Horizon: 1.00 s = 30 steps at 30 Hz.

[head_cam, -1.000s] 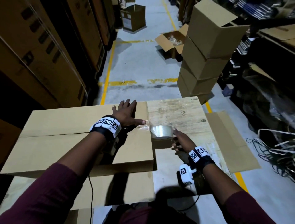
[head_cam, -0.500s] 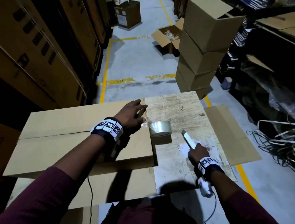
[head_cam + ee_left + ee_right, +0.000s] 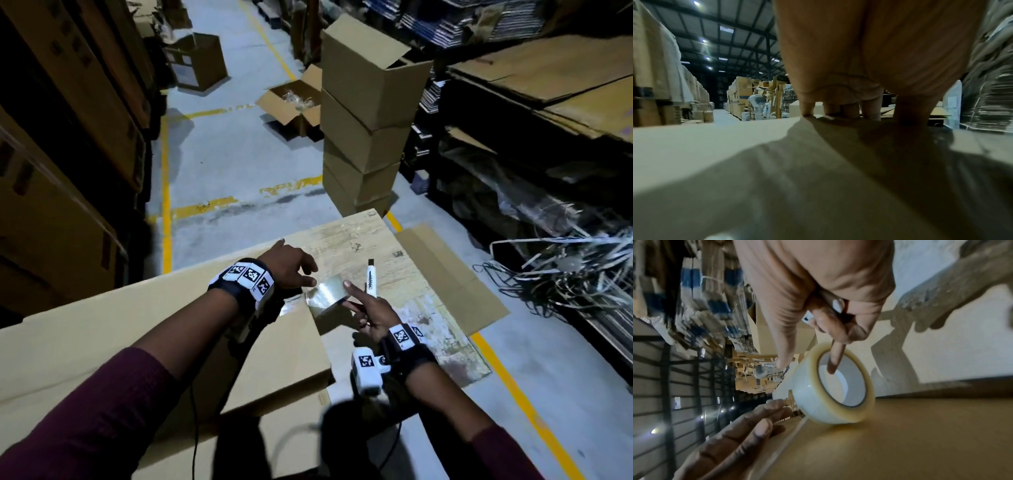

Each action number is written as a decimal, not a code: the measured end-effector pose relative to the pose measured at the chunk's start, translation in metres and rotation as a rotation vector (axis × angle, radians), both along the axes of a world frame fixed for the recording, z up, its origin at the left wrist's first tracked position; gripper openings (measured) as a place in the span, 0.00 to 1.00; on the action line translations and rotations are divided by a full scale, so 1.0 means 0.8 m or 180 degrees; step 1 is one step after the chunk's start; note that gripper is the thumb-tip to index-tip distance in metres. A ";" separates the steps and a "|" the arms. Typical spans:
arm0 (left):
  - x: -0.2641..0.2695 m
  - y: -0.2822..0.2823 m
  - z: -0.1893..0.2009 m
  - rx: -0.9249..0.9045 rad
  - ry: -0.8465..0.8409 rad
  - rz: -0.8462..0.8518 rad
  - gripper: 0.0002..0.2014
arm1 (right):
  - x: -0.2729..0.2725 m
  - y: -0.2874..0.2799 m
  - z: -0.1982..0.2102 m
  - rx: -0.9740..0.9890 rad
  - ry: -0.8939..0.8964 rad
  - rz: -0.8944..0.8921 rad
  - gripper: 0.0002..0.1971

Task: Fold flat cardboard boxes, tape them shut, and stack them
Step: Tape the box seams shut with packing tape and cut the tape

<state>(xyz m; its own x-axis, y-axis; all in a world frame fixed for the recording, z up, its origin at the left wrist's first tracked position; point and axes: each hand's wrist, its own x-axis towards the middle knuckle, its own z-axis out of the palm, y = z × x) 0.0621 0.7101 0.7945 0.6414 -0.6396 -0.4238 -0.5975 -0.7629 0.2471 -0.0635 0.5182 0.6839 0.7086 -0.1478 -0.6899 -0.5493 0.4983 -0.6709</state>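
Here, the right hand grasps a roll of clear packing tape, one finger hooked through its core, together with a slim white utility knife that points away from the person. The roll sits at the right edge of the large folded brown cardboard box, which lies on the pale wooden tabletop. The left hand rests released, fingertips pressing down on the box top just beside the roll. A stack of assembled brown boxes stands on the grey floor beyond the tabletop.
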 end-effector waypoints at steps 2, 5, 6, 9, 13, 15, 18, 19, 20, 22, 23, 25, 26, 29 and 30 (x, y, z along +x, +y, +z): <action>0.005 0.000 -0.008 -0.0004 0.0034 -0.0096 0.22 | 0.006 0.010 0.001 0.0017 -0.0032 -0.0107 0.25; 0.013 0.000 -0.011 0.0111 0.0127 -0.0277 0.23 | 0.013 0.026 0.006 -0.0248 -0.0062 -0.0421 0.25; 0.018 0.000 -0.011 0.0128 0.0153 -0.0330 0.24 | 0.014 0.029 0.009 -0.0261 -0.0122 -0.0553 0.25; 0.027 -0.010 -0.007 0.0085 0.0271 -0.0446 0.27 | 0.012 0.024 0.023 0.0004 -0.0333 -0.1090 0.24; 0.028 -0.035 0.004 -0.0174 0.1002 -0.0455 0.29 | 0.002 0.010 0.055 0.0155 -0.0632 -0.1533 0.25; 0.029 -0.040 -0.001 -0.0517 0.1425 -0.0316 0.22 | -0.001 0.010 0.067 0.0157 -0.0712 -0.1572 0.27; 0.035 -0.042 -0.011 -0.0843 0.1762 -0.0265 0.16 | -0.010 0.015 0.077 0.0075 -0.0692 -0.1594 0.27; 0.036 -0.043 -0.012 -0.0948 0.1929 -0.0249 0.15 | -0.011 0.013 0.078 -0.0033 -0.0692 -0.1555 0.24; 0.037 -0.042 -0.013 -0.1051 0.2085 -0.0246 0.14 | -0.013 0.013 0.080 -0.0236 -0.0690 -0.1483 0.20; 0.039 -0.040 -0.016 -0.1196 0.2239 -0.0235 0.13 | -0.017 0.009 0.090 -0.1020 -0.0581 -0.1266 0.15; 0.040 -0.040 -0.017 -0.1221 0.2261 -0.0203 0.13 | -0.024 0.006 0.096 -0.1553 -0.0489 -0.1155 0.17; 0.043 -0.041 -0.021 -0.1220 0.2353 -0.0153 0.15 | -0.047 0.004 0.107 -0.2464 -0.0549 -0.1018 0.18; 0.046 -0.043 -0.023 -0.1191 0.2431 -0.0140 0.15 | -0.064 0.005 0.116 -0.2722 -0.0707 -0.0878 0.17; 0.050 -0.047 -0.030 -0.1178 0.2651 -0.0137 0.12 | -0.111 0.019 0.142 -0.2965 -0.1147 0.0166 0.17; 0.051 -0.049 -0.032 -0.1257 0.2723 -0.0096 0.13 | -0.121 0.024 0.148 -0.3079 -0.1171 0.0554 0.14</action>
